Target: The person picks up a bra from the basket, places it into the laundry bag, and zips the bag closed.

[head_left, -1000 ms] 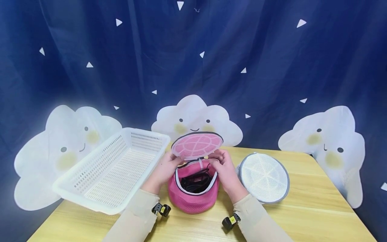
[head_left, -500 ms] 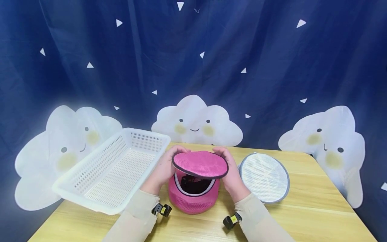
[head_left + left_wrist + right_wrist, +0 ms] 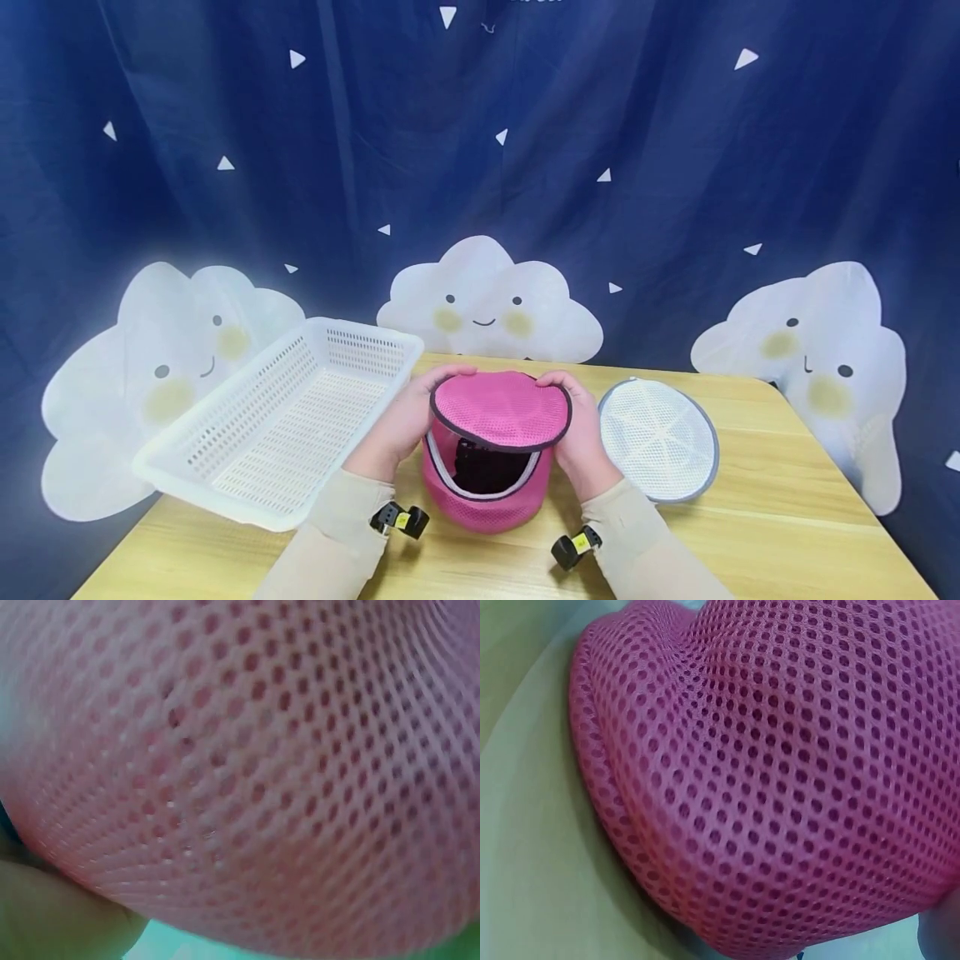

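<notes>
Left hand [image 3: 405,417] and right hand [image 3: 579,421] grip a pink mesh bag [image 3: 489,515] from either side, fingers bent over the far edge of its round lid [image 3: 504,408]; how firmly each one squeezes, I cannot tell. The bag sits on the wooden table [image 3: 780,508], in the lower middle of the frame. Its lid, edged in black, slopes toward the bottom of the frame and covers only part of the mouth, whose pale rim shows. Something black [image 3: 487,473] lies inside, perhaps a cord, though it is too dark to be sure. Both wrist views are nearly filled by the mesh (the left one rather blurred). A white basket [image 3: 288,454] stands at centre left, and a white mesh bag with a grey edge [image 3: 660,442] lies right of the right hand. Behind, a blue curtain [image 3: 420,117] shows smiling clouds [image 3: 487,283].
</notes>
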`<state>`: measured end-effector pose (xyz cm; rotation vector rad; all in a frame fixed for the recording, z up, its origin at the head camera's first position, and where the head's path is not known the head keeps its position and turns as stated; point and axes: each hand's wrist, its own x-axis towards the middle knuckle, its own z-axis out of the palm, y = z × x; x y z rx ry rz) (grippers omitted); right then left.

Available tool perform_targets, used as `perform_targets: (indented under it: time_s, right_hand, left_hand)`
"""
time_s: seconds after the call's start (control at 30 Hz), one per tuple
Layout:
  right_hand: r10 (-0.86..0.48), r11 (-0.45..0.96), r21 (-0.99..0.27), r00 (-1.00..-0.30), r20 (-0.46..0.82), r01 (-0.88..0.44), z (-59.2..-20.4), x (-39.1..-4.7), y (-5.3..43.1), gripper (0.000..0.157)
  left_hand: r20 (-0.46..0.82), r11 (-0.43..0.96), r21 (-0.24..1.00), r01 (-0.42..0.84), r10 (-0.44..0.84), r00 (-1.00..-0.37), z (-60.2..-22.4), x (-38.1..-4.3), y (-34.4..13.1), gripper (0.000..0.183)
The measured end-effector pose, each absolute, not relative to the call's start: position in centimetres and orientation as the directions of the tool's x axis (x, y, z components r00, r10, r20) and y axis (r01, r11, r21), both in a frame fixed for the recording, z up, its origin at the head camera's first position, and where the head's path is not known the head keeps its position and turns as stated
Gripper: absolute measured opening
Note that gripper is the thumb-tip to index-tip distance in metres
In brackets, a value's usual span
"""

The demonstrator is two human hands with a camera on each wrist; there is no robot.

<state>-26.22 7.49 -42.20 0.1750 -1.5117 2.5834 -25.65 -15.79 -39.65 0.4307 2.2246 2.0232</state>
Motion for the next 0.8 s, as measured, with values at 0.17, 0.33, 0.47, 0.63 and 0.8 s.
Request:
perform_targets:
  time_s: [0.17,0.33,0.47,0.63,0.8]
  right_hand:
    - [0.064,-0.447,-0.879,-0.986,0.152,-0.165,-41.97,-26.28,7.66,0.023]
    - [0.049,-0.441,-0.887,-0.991,0.128,-0.137,-41.88,-26.5,7.97,0.025]
    - [0.04,-0.409,-0.901,-0.99,0.139,-0.143,-42.14,-26.77,8.09,0.027]
    - [0.003,-0.349,-0.925,-0.987,0.16,-0.151,-42.36,-26.79,8.15,0.03]
    - [-0.093,-0.256,-0.957,-0.982,0.162,-0.134,-42.25,-26.43,8.05,0.024]
  left_hand:
    - [0.051,-0.198,0.98,-0.004,0.268,-0.962,-39.76,-25.71,-15.53,0.037]
    - [0.016,-0.387,0.917,-0.099,0.283,-0.959,-39.84,-25.72,-15.59,0.034]
    - [0.001,-0.296,0.951,-0.083,0.273,-0.962,-39.92,-25.86,-15.71,0.028]
    - [0.04,0.006,0.999,0.044,0.272,-0.961,-39.53,-25.53,-15.74,0.032]
    - [0.081,0.242,0.952,0.187,0.39,-0.917,-38.98,-24.92,-15.83,0.042]
